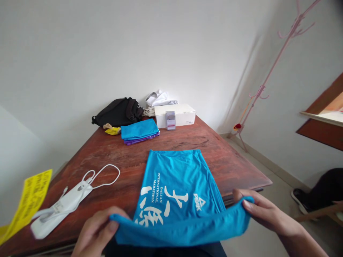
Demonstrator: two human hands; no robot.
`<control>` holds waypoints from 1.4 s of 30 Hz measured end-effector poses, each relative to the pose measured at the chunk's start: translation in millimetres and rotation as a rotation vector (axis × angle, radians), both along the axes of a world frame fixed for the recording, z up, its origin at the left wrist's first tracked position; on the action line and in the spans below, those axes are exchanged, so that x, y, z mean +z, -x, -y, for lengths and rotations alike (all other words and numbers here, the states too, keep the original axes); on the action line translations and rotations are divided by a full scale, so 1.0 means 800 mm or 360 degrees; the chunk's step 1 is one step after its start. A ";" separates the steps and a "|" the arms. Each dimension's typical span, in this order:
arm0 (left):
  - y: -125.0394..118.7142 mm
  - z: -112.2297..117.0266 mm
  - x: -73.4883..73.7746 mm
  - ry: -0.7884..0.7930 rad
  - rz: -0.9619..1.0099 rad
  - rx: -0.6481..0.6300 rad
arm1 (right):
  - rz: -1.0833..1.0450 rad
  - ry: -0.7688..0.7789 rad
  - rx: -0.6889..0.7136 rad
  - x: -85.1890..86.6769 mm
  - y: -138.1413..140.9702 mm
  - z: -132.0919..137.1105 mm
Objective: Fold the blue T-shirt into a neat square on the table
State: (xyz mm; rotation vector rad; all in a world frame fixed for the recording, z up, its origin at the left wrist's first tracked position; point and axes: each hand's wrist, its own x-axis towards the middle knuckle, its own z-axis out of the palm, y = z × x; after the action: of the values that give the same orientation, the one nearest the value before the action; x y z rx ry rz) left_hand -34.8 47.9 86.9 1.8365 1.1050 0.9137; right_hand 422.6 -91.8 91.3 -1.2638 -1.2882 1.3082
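Observation:
A blue T-shirt (177,171) with white "Dalian International Marathon" and "Peak" prints lies partly folded on the wooden table. Its near end is lifted off the front edge as a band that sags in the middle. My left hand (99,230) pinches the left corner of that band between thumb and fingers. At the opposite corner my right hand (261,210) grips the fabric the same way, thumb on top. Farther back on the table rests a stack of folded blue and purple clothes (139,131).
A white power strip (63,210) with looped cable lies at the left, near a yellow printed strip (29,200). Along the back are a black bag (118,112), a white box (184,115) and white cloth (160,98). A pink coat rack (278,59) stands right of the table (214,142).

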 end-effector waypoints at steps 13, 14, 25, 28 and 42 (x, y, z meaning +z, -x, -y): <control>-0.162 -0.252 -0.017 0.0618 -0.0079 -0.0126 | -0.0416 0.0380 -0.0656 -0.044 -0.040 -0.219; -0.165 -0.263 -0.023 0.0651 -0.0119 -0.0121 | -0.0373 0.0405 -0.0676 -0.049 -0.045 -0.228; -0.170 -0.290 -0.040 0.0403 -0.0444 -0.0114 | 0.1073 0.0093 -0.0688 -0.064 -0.077 -0.261; -0.172 -0.298 -0.041 0.0392 -0.0445 -0.0147 | 0.1281 0.0047 -0.0673 -0.068 -0.085 -0.266; -0.171 -0.301 -0.043 -0.0165 -0.0969 0.0060 | 0.1619 -0.0026 -0.0677 -0.075 -0.092 -0.286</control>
State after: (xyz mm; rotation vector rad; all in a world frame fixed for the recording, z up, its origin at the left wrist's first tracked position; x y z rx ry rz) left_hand 102.1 288.9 52.5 2.2616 1.4757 0.4348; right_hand 496.5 137.0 31.6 -2.1662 -1.5261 0.3016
